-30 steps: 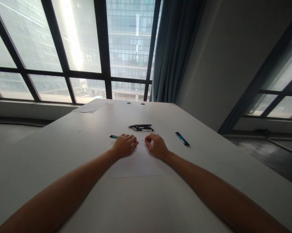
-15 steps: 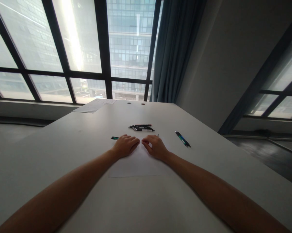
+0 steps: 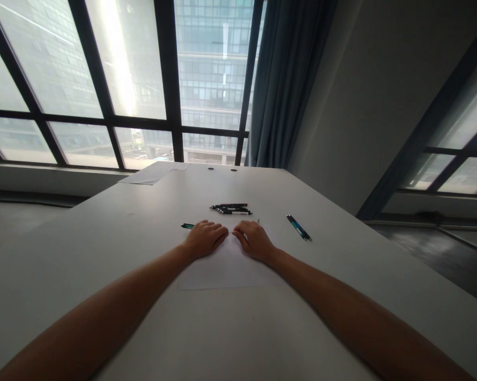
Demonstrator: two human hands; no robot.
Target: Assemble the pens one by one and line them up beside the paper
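Observation:
My left hand (image 3: 205,238) rests over the far part of a white paper sheet (image 3: 222,275), its fingers pressed together in a pinch. Opposite it, my right hand (image 3: 253,239) is also closed, thumb against fingers. The fingertips of both hands almost meet, and a thin pale sliver shows between them, too small to name. From behind my left hand sticks out the end of a green and black pen (image 3: 187,226). A small pale tip (image 3: 258,220) shows just beyond my right hand; the rest of it is hidden.
Several black pens (image 3: 231,209) lie in a pile beyond my hands. To the right are blue and green pens (image 3: 299,227), side by side. Papers (image 3: 153,173) lie at the white table's (image 3: 175,344) far left edge. Windows and a blue curtain (image 3: 288,79) stand behind.
The fingers of my right hand have shifted slightly, and the gap between the two sets of fingertips is a little wider. My left hand, the paper and the pens stay in place.

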